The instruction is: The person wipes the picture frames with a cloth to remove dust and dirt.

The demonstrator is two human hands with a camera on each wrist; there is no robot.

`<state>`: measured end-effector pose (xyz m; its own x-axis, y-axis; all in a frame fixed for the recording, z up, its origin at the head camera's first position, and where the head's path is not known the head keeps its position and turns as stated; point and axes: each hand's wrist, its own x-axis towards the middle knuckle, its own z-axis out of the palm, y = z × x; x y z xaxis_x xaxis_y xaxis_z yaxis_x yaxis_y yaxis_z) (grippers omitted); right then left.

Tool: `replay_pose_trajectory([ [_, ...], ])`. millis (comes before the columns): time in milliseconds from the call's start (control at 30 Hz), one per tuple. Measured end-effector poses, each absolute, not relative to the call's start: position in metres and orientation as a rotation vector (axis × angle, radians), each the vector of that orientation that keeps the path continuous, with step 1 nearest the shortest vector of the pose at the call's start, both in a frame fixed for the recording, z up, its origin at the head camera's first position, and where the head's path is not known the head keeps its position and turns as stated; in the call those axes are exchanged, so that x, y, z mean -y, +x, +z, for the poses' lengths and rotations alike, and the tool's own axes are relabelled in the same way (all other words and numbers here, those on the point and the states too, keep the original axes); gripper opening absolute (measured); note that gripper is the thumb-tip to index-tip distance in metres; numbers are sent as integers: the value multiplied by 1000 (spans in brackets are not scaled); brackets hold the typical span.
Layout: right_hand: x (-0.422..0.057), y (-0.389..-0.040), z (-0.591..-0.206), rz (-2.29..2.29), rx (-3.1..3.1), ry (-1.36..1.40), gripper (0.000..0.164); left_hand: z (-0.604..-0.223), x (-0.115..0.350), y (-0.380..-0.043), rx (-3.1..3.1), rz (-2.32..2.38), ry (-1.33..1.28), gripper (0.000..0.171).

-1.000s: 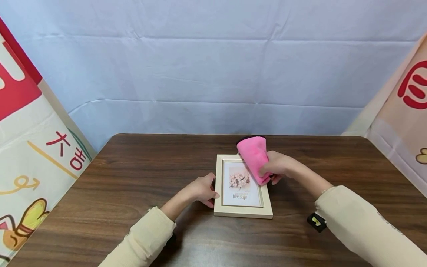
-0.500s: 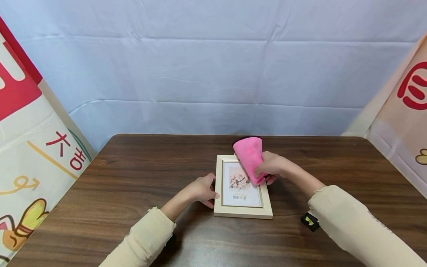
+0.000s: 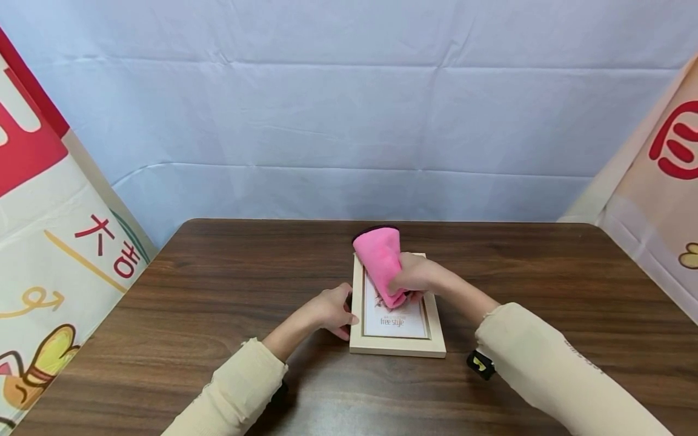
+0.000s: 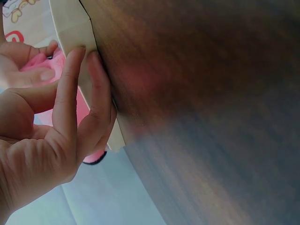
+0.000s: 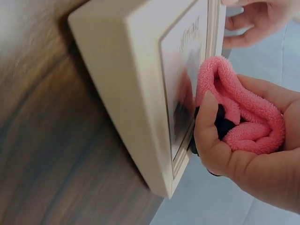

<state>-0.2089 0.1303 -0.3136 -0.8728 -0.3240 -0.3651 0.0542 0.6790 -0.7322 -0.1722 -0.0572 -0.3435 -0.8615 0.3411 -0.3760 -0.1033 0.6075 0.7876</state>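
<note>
A cream picture frame [image 3: 398, 347] with a flower print lies flat on the table. My left hand [image 3: 329, 310] holds its left edge, fingers against the outer side wall and thumb over the front border. My right hand [image 3: 418, 274] grips a folded pink cloth [image 3: 377, 257] with dark edging. The cloth lies slantwise over the upper left of the frame, hiding much of the print. In the right wrist view the rolled cloth [image 5: 253, 119] sits between thumb and fingers, right at the glass. The left wrist view shows two fingers [image 4: 68, 93] along the frame's side.
The brown wooden table [image 3: 245, 260] spreads around the frame. A pale blue cloth backdrop [image 3: 349, 121] hangs behind its far edge. Printed banners stand at the left [image 3: 60, 242] and right [image 3: 665, 200].
My right hand has slid the pink cloth leftward across the upper part of the frame, from its right side to its upper left. The left hand and the frame have stayed put.
</note>
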Motion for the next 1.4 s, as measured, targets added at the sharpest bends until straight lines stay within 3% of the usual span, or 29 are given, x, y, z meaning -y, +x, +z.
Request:
replay_pose_trajectory([
  [567,-116,-205,-310,-1028,-2444,-245,31,-342,57,-173,-2344,1200,209,34],
  [833,-133,-207,-307,-1058,-2434,-206,31,-342,57,-172,-2348,1187,207,39],
  [1400,-186,-206,-304,-1107,-2413,-109,30,-343,57,-171,-2352,1189,190,33],
])
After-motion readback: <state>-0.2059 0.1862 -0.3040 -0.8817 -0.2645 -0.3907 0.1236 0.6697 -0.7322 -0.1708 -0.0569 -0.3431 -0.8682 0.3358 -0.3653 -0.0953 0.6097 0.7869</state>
